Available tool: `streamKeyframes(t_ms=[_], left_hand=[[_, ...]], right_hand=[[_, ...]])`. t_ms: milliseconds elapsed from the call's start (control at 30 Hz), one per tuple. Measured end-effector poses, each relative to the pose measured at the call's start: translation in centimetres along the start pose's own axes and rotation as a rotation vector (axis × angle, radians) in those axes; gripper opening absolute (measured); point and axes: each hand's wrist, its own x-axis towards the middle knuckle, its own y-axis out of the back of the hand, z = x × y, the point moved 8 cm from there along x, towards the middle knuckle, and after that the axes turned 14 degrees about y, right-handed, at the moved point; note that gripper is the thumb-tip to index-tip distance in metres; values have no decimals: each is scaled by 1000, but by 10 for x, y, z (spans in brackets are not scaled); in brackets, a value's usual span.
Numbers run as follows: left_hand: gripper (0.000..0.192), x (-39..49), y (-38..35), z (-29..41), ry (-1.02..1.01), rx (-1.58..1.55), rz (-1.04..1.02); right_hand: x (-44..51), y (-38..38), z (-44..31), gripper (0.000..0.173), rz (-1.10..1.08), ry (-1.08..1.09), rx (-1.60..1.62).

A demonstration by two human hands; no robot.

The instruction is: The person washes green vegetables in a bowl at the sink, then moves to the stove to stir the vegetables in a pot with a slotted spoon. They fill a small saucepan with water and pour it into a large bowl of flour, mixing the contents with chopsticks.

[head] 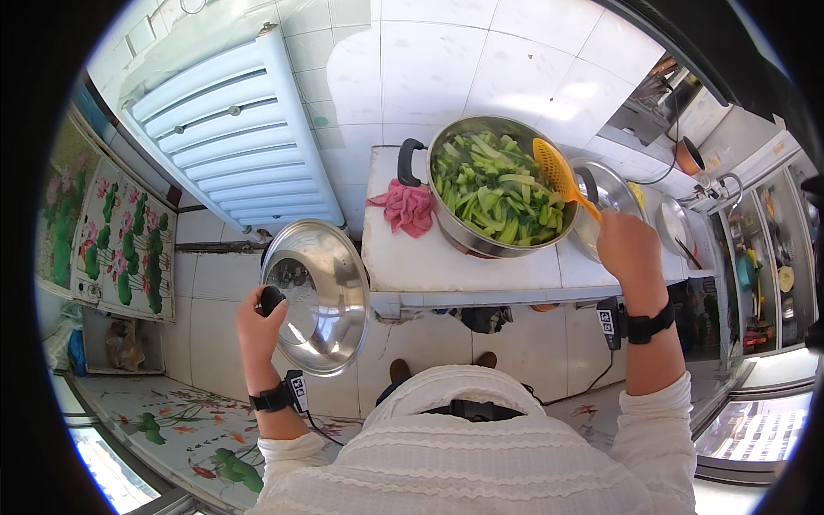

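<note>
My left hand [261, 322] grips the black knob of a glass and stainless steel pot lid [344, 283], held tilted off the counter's left end. In my right hand [629, 248] is the handle of a yellow slotted ladle [555, 168]. The ladle's head rests at the right side of a large steel pot [473, 239] with black handles, against or over its rim. Chopped green leafy vegetables [492, 183] fill the pot nearly to the top. Beside the pot, on the left, lies a crumpled pink cloth [407, 207].
The pot stands on a white tiled counter [412, 267]. To its right are a steel basin [589, 225], another metal bowl [673, 219] and a faucet [714, 190]. A white radiator [225, 122] hangs on the left wall. Floral cabinets [125, 244] stand at far left.
</note>
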Motion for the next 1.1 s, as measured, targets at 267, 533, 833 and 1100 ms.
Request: streamKeyframes(t_ms=[267, 533, 833, 1100], left_hand=[[49, 21, 5, -25, 2, -30, -56], [49, 30, 14, -30, 34, -38, 13], [49, 47, -20, -1, -36, -135, -74], [55, 65, -28, -3, -51, -61, -66]], right_hand=[[48, -86, 62, 26, -61, -230, 879], [46, -81, 29, 26, 127, 106, 881], [-23, -35, -28, 36, 110, 272, 80], [-67, 80, 45, 56, 414, 220, 163]])
